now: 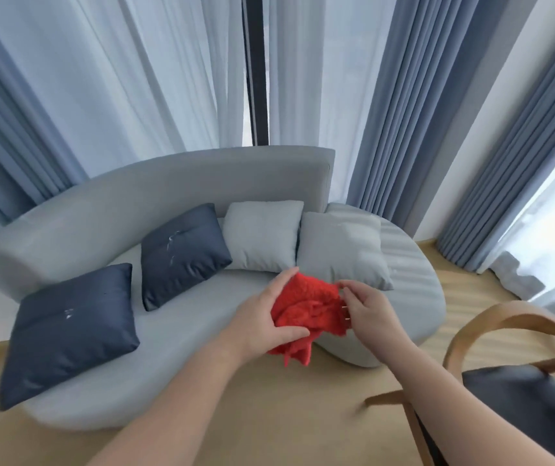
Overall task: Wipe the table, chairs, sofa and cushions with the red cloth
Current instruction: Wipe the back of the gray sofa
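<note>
- A dark blue cushion (71, 334) leans at the left end of the pale grey sofa (182, 307), its lower corner hanging past the seat's front edge.
- A second dark blue cushion (183, 253) stands against the backrest, just right of the first.
- Two pale grey cushions follow: one (262, 235) upright against the backrest near its right end, the other (343, 253) beside it, toward the sofa's rounded right end.
- A person's left hand (266, 321) grips the bunched red cloth (306, 314) from the left, fingers over the top and thumb curled beneath.
- The right hand (367, 309) pinches the cloth's right edge with its fingertips; the cloth is held above the seat's front edge.
- At the lower right, a wooden chair (518, 385) with a dark seat pad stands on the light wood floor (269, 415).
- Blue and sheer white curtains (404, 95) hang behind the sofa.
</note>
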`<state>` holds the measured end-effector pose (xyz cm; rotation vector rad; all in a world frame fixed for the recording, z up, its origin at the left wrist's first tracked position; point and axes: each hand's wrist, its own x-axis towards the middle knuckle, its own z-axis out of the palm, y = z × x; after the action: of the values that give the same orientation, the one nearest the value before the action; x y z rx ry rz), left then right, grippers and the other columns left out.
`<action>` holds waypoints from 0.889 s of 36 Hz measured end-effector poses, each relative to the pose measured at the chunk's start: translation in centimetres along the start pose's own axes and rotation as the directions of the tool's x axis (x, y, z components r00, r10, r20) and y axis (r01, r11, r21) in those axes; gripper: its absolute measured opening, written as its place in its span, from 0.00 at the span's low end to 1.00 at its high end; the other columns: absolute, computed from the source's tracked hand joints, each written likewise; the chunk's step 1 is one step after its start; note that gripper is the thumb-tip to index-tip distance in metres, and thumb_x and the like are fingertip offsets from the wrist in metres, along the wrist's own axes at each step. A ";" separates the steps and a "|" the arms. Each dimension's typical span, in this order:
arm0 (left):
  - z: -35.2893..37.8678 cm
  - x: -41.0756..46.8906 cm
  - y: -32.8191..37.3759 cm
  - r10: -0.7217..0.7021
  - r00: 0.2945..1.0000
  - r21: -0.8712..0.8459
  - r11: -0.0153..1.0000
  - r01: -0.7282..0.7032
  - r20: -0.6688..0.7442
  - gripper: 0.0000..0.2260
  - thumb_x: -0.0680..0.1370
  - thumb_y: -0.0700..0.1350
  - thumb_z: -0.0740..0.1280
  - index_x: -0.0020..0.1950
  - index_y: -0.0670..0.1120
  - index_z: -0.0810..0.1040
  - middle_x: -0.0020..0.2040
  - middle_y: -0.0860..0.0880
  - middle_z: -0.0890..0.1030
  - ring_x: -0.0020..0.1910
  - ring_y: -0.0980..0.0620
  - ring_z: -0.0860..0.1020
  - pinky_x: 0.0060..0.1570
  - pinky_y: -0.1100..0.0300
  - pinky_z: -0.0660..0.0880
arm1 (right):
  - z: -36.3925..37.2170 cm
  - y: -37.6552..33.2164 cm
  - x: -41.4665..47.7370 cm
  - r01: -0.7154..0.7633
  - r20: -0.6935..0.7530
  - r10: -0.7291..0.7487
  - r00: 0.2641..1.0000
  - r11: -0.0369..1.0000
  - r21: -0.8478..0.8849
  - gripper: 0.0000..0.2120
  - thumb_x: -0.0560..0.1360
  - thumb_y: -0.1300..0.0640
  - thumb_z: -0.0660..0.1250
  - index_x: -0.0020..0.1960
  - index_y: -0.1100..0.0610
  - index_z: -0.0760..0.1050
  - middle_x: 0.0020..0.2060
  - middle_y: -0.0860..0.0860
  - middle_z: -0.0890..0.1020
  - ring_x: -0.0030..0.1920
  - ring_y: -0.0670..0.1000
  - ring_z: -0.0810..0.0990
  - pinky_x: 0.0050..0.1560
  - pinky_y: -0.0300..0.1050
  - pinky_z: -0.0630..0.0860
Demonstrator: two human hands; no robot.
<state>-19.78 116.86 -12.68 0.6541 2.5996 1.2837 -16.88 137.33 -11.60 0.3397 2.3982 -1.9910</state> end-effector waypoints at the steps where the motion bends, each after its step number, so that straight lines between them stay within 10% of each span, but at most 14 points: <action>1: -0.6 0.2 -0.4 -0.003 1.000 0.020 1.000 0.003 -0.016 0.40 0.66 0.54 0.77 0.68 0.73 0.57 0.61 0.65 0.73 0.57 0.67 0.73 0.53 0.82 0.61 | 0.4 -0.2 0.5 -0.024 0.010 0.024 1.000 0.999 0.024 0.11 0.81 0.63 0.57 0.52 0.58 0.79 0.35 0.51 0.82 0.34 0.49 0.81 0.37 0.48 0.80; 5: -1.7 1.3 -1.6 -0.021 0.995 0.002 1.000 0.021 -0.101 0.33 0.69 0.49 0.75 0.68 0.67 0.64 0.59 0.58 0.78 0.57 0.61 0.76 0.55 0.76 0.66 | 1.7 -0.8 2.1 -0.008 0.216 0.009 0.976 1.000 -0.006 0.08 0.77 0.60 0.68 0.55 0.53 0.79 0.43 0.56 0.85 0.40 0.53 0.84 0.40 0.46 0.82; 12: -2.2 4.7 -3.9 -0.100 0.992 -0.097 0.991 0.092 -0.077 0.25 0.69 0.57 0.69 0.66 0.64 0.68 0.55 0.61 0.79 0.54 0.65 0.77 0.59 0.62 0.72 | 2.4 -1.0 6.4 -0.151 0.436 0.118 0.892 0.988 0.041 0.37 0.67 0.71 0.74 0.68 0.47 0.66 0.52 0.57 0.84 0.50 0.55 0.84 0.49 0.47 0.81; 18: -3.1 10.6 -4.9 -0.188 0.979 -0.035 0.982 0.186 -0.082 0.22 0.69 0.59 0.70 0.61 0.67 0.70 0.57 0.62 0.78 0.56 0.63 0.76 0.61 0.58 0.72 | 1.7 -1.7 13.3 0.102 0.280 -0.024 0.960 0.958 -0.267 0.18 0.75 0.68 0.63 0.41 0.47 0.82 0.31 0.47 0.83 0.31 0.44 0.77 0.35 0.36 0.74; 26: -6.8 18.6 -2.8 -0.297 0.954 0.197 0.938 0.286 0.028 0.39 0.61 0.64 0.75 0.70 0.64 0.63 0.57 0.64 0.77 0.56 0.62 0.75 0.58 0.64 0.70 | -1.2 -4.7 24.4 0.139 0.262 -0.067 0.963 0.953 -0.270 0.12 0.75 0.65 0.63 0.41 0.51 0.80 0.32 0.47 0.81 0.32 0.41 0.78 0.35 0.34 0.75; 32: -10.5 22.9 -2.6 -0.244 0.958 0.296 0.913 0.280 -0.153 0.07 0.75 0.54 0.68 0.52 0.57 0.78 0.43 0.57 0.80 0.46 0.55 0.78 0.47 0.61 0.72 | -2.2 -9.0 30.4 0.223 0.449 -0.082 0.890 0.937 -0.271 0.08 0.71 0.63 0.70 0.43 0.50 0.82 0.32 0.45 0.81 0.31 0.41 0.77 0.33 0.34 0.74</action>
<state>-44.54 118.38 -7.34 0.2616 2.8932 0.8573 -47.82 142.84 -6.79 -0.2827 2.4359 -1.4775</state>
